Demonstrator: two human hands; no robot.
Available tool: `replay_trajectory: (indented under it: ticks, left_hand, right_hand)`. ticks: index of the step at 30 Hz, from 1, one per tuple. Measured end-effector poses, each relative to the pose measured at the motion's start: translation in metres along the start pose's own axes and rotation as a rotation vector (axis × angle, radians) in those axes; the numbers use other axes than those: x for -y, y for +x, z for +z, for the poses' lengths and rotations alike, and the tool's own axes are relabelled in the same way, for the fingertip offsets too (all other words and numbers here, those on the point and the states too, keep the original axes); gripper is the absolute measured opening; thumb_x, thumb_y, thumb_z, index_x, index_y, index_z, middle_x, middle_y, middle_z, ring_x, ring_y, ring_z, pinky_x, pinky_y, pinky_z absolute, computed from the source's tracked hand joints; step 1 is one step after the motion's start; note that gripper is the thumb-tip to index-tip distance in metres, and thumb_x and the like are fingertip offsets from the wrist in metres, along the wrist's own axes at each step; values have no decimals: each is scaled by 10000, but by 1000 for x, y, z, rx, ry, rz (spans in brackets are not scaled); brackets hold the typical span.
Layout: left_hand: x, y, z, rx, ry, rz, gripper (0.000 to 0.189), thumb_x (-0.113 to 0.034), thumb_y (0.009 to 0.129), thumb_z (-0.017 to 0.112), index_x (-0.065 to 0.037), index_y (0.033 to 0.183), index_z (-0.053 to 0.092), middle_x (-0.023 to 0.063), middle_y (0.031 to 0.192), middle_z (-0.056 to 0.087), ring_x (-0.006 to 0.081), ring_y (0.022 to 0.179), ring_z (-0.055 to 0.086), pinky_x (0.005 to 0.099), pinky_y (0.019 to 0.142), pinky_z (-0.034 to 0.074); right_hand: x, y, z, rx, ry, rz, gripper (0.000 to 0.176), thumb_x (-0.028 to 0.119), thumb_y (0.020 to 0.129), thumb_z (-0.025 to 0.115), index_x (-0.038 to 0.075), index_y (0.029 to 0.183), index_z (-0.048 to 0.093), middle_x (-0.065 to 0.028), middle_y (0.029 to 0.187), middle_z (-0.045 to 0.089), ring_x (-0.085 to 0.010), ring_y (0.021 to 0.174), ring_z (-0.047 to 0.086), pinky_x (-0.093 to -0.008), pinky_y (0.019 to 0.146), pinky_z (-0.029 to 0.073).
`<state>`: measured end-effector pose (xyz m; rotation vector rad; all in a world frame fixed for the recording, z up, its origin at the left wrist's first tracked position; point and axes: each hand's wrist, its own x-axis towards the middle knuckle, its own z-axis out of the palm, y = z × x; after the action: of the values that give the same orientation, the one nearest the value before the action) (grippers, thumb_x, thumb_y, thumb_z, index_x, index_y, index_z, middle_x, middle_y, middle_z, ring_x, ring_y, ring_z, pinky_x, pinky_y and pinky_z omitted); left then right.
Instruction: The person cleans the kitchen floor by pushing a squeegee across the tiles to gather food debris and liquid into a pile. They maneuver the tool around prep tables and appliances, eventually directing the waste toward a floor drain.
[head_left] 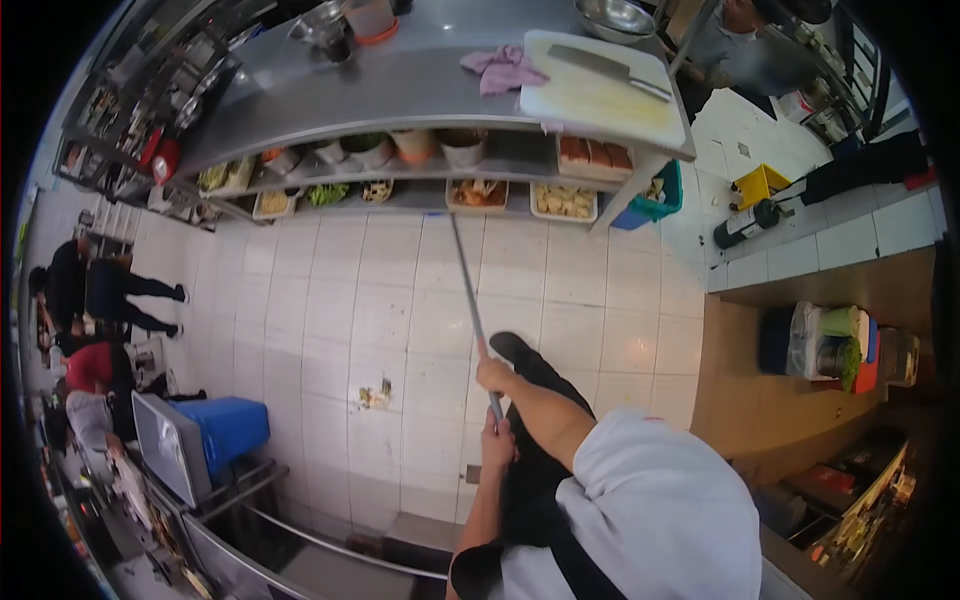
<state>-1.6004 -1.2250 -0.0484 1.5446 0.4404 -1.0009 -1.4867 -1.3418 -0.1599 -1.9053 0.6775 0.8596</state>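
Observation:
A long grey pole slants away from me over the tiled floor. My right hand is closed around its shaft, farther along it. Nearer my body, my left hand wraps the upper end of the pole. The far end reaches the lower shelf's edge, where a small bit of blue shows; what is fixed there is hidden, so the kind of tool cannot be told. A small patch of food scraps lies on the floor, left of the pole and apart from it. My dark shoe is just right of the pole.
Ahead stands a steel table with a cutting board, a cleaver and a purple cloth. Food tubs fill its shelves. A blue bin stands left. Several people are at the left; another is upper right.

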Motion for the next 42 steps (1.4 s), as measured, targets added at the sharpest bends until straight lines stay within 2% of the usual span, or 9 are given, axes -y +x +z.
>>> replay_trajectory:
  ticks: [5, 11, 23, 27, 31, 35, 37, 39, 42]
  left_hand:
    - [65, -39, 3, 49, 256, -24, 599, -232, 1068, 498, -132, 1623, 298, 98, 753, 614, 212, 535, 609, 378, 475, 524]
    - [119, -60, 0, 40, 596, 87, 582, -303, 1020, 546, -91, 1549, 435, 309, 1384, 584, 462, 1302, 557, 482, 1077, 466]
    - [86, -264, -130, -66, 838, -9, 530, -243, 1000, 593, -52, 1488, 509, 308, 1193, 680, 472, 1152, 645, 470, 981, 505]
    - [14, -374, -138, -73, 570, -227, 574, -270, 1018, 641, -43, 1521, 485, 144, 853, 708, 103, 617, 622, 295, 600, 565]
    - [8, -405, -149, 19, -4, 107, 638, -192, 975, 689, 22, 1522, 440, 108, 985, 687, 143, 739, 652, 332, 693, 594]
    - [11, -362, -117, 82, -148, 530, 700, -154, 926, 723, 29, 1524, 410, 114, 1071, 666, 169, 904, 645, 334, 814, 563]
    - [0, -323, -82, -4, -37, 581, 666, -155, 905, 734, 3, 1488, 455, 111, 1045, 654, 162, 944, 624, 318, 855, 527]
    - [-13, -277, -40, -113, 10, 471, 533, -147, 904, 736, -26, 1393, 560, 71, 986, 621, 141, 925, 591, 311, 855, 496]
    - [-58, -250, 40, -251, 238, 873, 321, -205, 930, 728, -82, 1223, 682, 47, 952, 610, 139, 907, 572, 338, 807, 474]
  right_hand:
    - [-67, -65, 16, -86, 68, 60, 935, 107, 948, 497, 85, 1613, -161, -333, 991, 701, -406, 635, 719, -454, 485, 605]
    - [-112, -129, 29, -163, 256, 204, 931, 107, 960, 484, 98, 1610, -183, -316, 960, 701, -368, 585, 707, -453, 463, 598]
    - [-68, -212, 168, 345, 452, 138, 995, 218, 994, 472, 70, 1485, -381, -258, 823, 634, -325, 550, 646, -521, 456, 588]
    - [-25, -269, 171, 617, 366, 108, 890, 397, 1005, 528, 42, 1547, -82, -237, 797, 600, -371, 612, 674, -542, 534, 610]
    - [6, -262, 131, 787, 1, -121, 715, 547, 1003, 485, -31, 1406, 370, -232, 823, 651, -328, 600, 707, -488, 488, 603]
    - [38, -275, 51, 107, -662, -763, 567, 510, 1024, 469, -4, 1173, 657, -184, 839, 714, -292, 763, 755, -417, 673, 605]
    - [61, -328, 4, -22, -200, -910, 508, 464, 1005, 544, 39, 1261, 652, -145, 850, 718, -337, 892, 748, -457, 796, 578]
    - [81, -409, -53, 487, 585, -893, 473, 379, 963, 647, 78, 1328, 638, -127, 824, 698, -345, 880, 725, -475, 818, 556]
    - [79, -448, -77, 237, 252, -1609, 283, 316, 937, 698, 81, 1096, 708, -83, 727, 633, -288, 681, 655, -397, 687, 515]
